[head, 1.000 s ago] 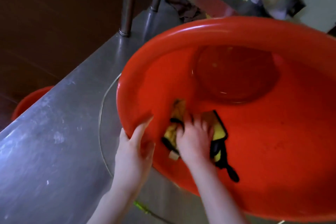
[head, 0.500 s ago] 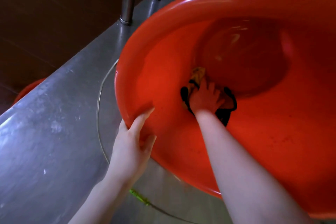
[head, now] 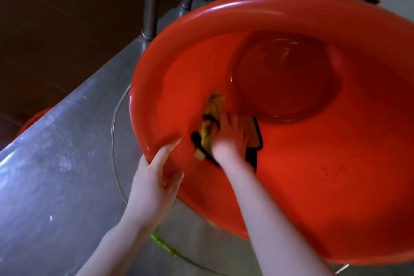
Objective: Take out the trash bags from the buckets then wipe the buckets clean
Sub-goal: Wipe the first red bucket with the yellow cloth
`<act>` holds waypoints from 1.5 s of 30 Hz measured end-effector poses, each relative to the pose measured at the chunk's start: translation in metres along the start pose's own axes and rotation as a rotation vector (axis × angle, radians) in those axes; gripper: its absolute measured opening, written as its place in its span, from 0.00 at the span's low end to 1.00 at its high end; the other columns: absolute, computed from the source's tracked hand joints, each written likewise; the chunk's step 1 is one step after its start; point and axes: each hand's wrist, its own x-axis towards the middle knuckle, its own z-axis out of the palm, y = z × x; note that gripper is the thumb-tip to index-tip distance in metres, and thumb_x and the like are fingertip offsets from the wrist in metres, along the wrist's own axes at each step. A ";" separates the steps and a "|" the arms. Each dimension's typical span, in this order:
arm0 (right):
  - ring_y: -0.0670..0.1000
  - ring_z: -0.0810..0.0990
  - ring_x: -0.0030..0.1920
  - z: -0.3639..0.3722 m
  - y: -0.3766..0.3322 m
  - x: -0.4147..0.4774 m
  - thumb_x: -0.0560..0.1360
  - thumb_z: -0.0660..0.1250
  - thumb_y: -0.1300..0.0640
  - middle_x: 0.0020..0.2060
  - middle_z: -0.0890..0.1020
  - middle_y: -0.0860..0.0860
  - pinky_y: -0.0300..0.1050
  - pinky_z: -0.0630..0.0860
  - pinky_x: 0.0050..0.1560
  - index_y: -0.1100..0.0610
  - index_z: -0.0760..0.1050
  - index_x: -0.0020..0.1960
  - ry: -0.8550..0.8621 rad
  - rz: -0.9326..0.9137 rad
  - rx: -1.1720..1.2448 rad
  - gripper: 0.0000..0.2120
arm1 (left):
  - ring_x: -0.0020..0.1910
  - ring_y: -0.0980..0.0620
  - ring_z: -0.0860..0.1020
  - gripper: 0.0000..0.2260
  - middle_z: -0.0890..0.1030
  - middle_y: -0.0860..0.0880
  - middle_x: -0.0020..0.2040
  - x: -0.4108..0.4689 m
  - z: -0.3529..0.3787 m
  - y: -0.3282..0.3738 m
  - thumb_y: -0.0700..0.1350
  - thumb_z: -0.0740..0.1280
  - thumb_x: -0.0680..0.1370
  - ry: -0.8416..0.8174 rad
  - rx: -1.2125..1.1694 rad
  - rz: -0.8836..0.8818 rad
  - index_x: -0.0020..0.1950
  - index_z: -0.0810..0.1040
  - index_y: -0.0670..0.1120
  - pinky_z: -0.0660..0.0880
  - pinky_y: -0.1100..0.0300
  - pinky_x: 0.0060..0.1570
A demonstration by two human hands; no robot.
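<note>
With the red bucket [head: 268, 4] tipped on the steel table [head: 56, 175], its mouth faces the camera and the round bottom shows deep inside, upper right. Left hand [head: 154, 184]: comes in from below left, wrist straight, clasping the near left part of the rim; two digits lie over the rim on the inner wall, the others are hidden behind it. Right hand [head: 230, 139]: forearm reaches from the lower right into the bucket, palm down, fingers spread and laid flat on a yellow cloth [head: 210, 105] with black edging (outline of the hand is blurred, so finer finger detail is unclear). The cloth is pressed against the lower inner wall, just short of the bottom, bunched up at the far end past the fingertips. A thin wire hoop [head: 114, 141] curves over the table just beside the bucket's left edge. A green strip [head: 163, 245] lies on the table below the left wrist. Part of a second red bucket [head: 33, 119] shows beyond the table's left edge. Steel posts [head: 151, 0] stand at the top.
</note>
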 end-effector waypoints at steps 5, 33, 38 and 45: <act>0.59 0.56 0.74 -0.013 -0.005 0.057 0.81 0.55 0.49 0.75 0.59 0.53 0.61 0.53 0.72 0.46 0.54 0.78 0.014 0.182 0.162 0.25 | 0.51 0.45 0.77 0.31 0.71 0.49 0.62 -0.008 0.005 0.009 0.40 0.70 0.76 -0.017 -0.006 -0.040 0.71 0.65 0.67 0.75 0.58 0.52; 0.62 0.68 0.68 -0.173 -0.046 -0.083 0.78 0.64 0.60 0.68 0.69 0.59 0.49 0.65 0.66 0.58 0.71 0.70 0.296 0.019 0.384 0.20 | 0.37 0.51 0.77 0.29 0.72 0.49 0.54 0.070 -0.233 0.172 0.42 0.69 0.77 -0.070 0.690 0.557 0.75 0.66 0.60 0.75 0.62 0.39; 0.65 0.68 0.66 -0.197 -0.048 -0.045 0.79 0.61 0.60 0.70 0.67 0.56 0.57 0.67 0.67 0.52 0.70 0.70 0.310 -0.071 0.233 0.20 | 0.33 0.51 0.77 0.28 0.72 0.47 0.57 0.090 -0.236 0.201 0.40 0.66 0.79 -0.077 0.793 0.653 0.76 0.65 0.58 0.79 0.60 0.35; 0.63 0.62 0.71 -0.167 -0.063 0.032 0.77 0.62 0.52 0.75 0.60 0.54 0.59 0.61 0.71 0.46 0.58 0.76 0.235 -0.239 -0.025 0.29 | 0.40 0.45 0.82 0.23 0.74 0.44 0.65 0.119 -0.209 0.227 0.38 0.68 0.78 0.052 0.738 0.701 0.71 0.74 0.53 0.82 0.51 0.40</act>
